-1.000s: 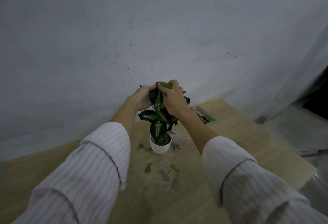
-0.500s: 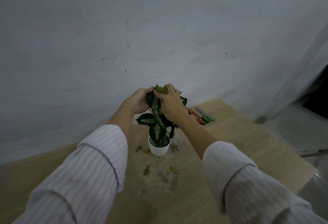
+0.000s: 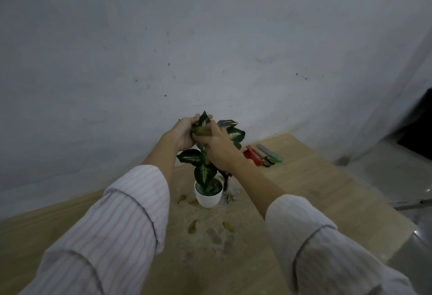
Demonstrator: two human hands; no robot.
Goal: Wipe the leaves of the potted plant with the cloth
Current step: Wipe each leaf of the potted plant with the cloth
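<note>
1. A plant [image 3: 207, 166] in a white pot [image 3: 208, 195] is stood mid-table, with the wall [image 3: 210, 37] close behind at 12 o'clock.
2. The top leaf [image 3: 203, 119] is cupped from the 9 o'clock side by the left hand [image 3: 184, 131], whose fingers are curled around it.
3. An olive cloth [image 3: 203, 131] is pressed against that leaf by the right hand [image 3: 218, 148], which is closed on the cloth; the two hands are met at the leaf.
4. Two variegated leaves are spread free at 2 o'clock of the hands, and two more hang below them over the pot.
5. Fallen leaves [image 3: 192, 225] and pale crumbs are scattered on the table [image 3: 315, 189] at 6 o'clock of the pot.
6. Scissors [image 3: 263, 157] and two cutters are laid near the far edge at 2 o'clock, well apart from the pot.
7. The right table edge is seen at 3 o'clock, with bare wood between it and the pot.
8. Bare wood is also left at 9 o'clock, partly hidden by the left sleeve [image 3: 112, 224].
</note>
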